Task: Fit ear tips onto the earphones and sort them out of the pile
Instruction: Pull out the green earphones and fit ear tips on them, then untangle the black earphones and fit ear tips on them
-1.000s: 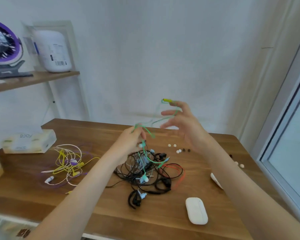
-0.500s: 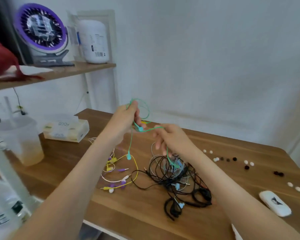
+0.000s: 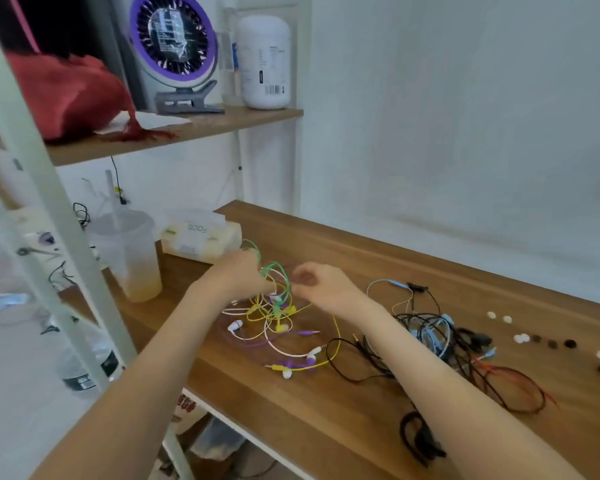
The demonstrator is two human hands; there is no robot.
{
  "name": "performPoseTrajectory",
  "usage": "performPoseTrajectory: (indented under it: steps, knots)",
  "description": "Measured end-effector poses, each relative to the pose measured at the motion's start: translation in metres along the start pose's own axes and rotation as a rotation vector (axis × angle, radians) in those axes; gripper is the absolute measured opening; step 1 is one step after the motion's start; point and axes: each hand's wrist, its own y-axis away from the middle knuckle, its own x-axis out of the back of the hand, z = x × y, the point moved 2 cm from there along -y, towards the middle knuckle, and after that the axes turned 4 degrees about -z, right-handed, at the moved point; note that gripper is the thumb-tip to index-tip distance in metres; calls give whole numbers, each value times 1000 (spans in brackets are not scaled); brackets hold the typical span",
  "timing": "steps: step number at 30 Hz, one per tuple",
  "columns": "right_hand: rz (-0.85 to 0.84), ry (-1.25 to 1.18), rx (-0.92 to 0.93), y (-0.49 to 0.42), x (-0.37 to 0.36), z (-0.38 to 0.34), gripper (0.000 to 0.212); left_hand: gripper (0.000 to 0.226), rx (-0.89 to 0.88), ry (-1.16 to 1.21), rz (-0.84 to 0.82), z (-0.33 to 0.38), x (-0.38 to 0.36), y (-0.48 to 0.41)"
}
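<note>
We are lowering the green earphones (image 3: 276, 265), lifted free of the dark pile (image 3: 426, 336), onto the sorted coloured bunch (image 3: 274, 322) on the tabletop (image 3: 361, 268): left hand (image 3: 234, 277) fingers gripping their cable, right hand (image 3: 314, 285) fingers curled, hold unclear.

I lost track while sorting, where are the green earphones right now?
In the head view, the green earphones are held in the left hand, just over the yellow, white and purple pile, left of the black tangle.
</note>
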Motion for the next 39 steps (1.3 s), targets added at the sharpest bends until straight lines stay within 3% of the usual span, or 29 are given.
performPoseTrajectory:
  steps: [4,8,14,17,19,20,23,27,31,34,37,39]
  knots:
    - [42,58,-28,14,20,10,37,53,43,-130,94,23,-2,8]
    - [-43,119,-86,54,58,30,37,58,62,-82,149,66,-3,15]
    - [-237,194,-163,128,93,62,15,31,-249,-92,-84,130,-38,16]
    - [-309,52,-138,163,77,68,28,28,-310,-88,-204,156,-60,20]
    - [-365,281,-112,174,61,77,38,31,-316,-47,-251,171,-68,26]
    - [-353,397,-95,177,55,82,32,32,-326,-24,-260,178,-70,30]
    - [-179,466,-88,180,63,88,7,35,-319,19,-272,187,-75,35]
    - [-15,372,-208,189,87,110,19,30,-233,-148,-453,175,-90,38]
    - [229,77,-279,200,95,121,22,27,-316,-220,-420,174,-93,52]
    - [361,-71,-235,205,105,108,24,7,-419,-73,-377,184,-85,64]
    - [441,-53,-151,208,118,85,27,52,-511,145,-289,198,-74,73]
    - [513,163,-136,210,131,72,34,75,-558,281,-226,210,-69,79]
